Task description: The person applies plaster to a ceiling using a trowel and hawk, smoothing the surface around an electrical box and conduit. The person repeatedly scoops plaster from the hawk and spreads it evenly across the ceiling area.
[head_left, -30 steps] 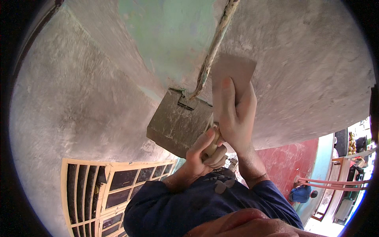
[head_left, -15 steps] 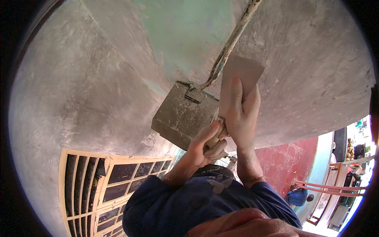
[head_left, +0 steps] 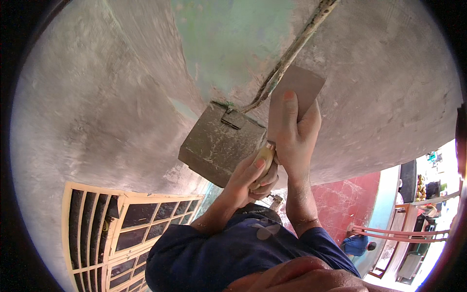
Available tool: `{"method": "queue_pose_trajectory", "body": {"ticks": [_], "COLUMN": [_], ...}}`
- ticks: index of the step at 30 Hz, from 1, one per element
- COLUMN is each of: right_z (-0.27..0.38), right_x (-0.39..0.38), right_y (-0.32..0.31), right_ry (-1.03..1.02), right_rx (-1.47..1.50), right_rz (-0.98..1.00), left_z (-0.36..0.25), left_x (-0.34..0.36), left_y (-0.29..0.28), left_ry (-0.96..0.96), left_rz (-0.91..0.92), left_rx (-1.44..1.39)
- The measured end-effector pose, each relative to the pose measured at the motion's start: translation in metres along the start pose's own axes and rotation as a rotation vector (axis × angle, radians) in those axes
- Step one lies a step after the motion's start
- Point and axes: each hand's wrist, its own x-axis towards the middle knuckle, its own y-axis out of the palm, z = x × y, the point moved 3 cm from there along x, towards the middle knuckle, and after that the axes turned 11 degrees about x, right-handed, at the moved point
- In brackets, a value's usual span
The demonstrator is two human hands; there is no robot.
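My left hand [head_left: 248,177] is closed around the pale wooden handle [head_left: 263,159] of a hand tool, its thumb lying along the grip. A metal collar at the handle's upper end meets the lower corner of a flat grey rectangular plate [head_left: 309,83]. Whether that plate is the tool's own blade or a separate piece, I cannot tell. My right hand [head_left: 299,136] grips the plate, thumb flat on its face and fingers behind it. Left of both hands, a grey, plaster-smeared square box or panel [head_left: 221,141] with a small tab sits against the wall.
A rough pipe or cable [head_left: 292,51] runs up from the box beside a green wall patch [head_left: 233,44]. Grey plaster [head_left: 121,112] covers the surrounding wall. A cream-framed window [head_left: 131,226] stands lower left. Beyond the red floor [head_left: 345,199], another person [head_left: 357,245] is near pink rails [head_left: 401,233].
My left hand has come slightly lower, and more of the wooden handle shows. The right hand keeps its hold on the plate. The view has shifted slightly.
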Motion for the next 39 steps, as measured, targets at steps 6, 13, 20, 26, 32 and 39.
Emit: {"method": "queue_pose_trajectory", "body": {"ticks": [6, 13, 20, 26, 32, 39], "right_z": [0.011, -0.013, 0.011, 0.009, 0.031, 0.041], "right_x": [0.001, -0.008, 0.009, 0.006, 0.021, 0.036], "right_y": [0.004, 0.001, 0.01, 0.012, 0.021, 0.019], "right_ry": [0.048, -0.012, -0.067, -0.148, -0.19, -0.159], "right_rx": [0.042, -0.021, -0.023, 0.011, -0.047, -0.019], "right_rz": [-0.002, -0.054, -0.075, -0.121, -0.227, -0.125], "left_z": [-0.014, -0.006, -0.027, -0.017, -0.043, -0.062], "left_x": [-0.001, 0.003, 0.012, 0.021, 0.022, 0.035], "left_y": [0.012, -0.009, 0.006, 0.002, 0.007, 0.021], "left_ry": [0.062, -0.033, 0.031, 0.066, 0.029, 0.076], "left_rz": [0.035, 0.091, 0.144, 0.143, 0.225, 0.232], "left_rx": [0.264, 0.05, 0.099, 0.128, 0.132, 0.135]}}
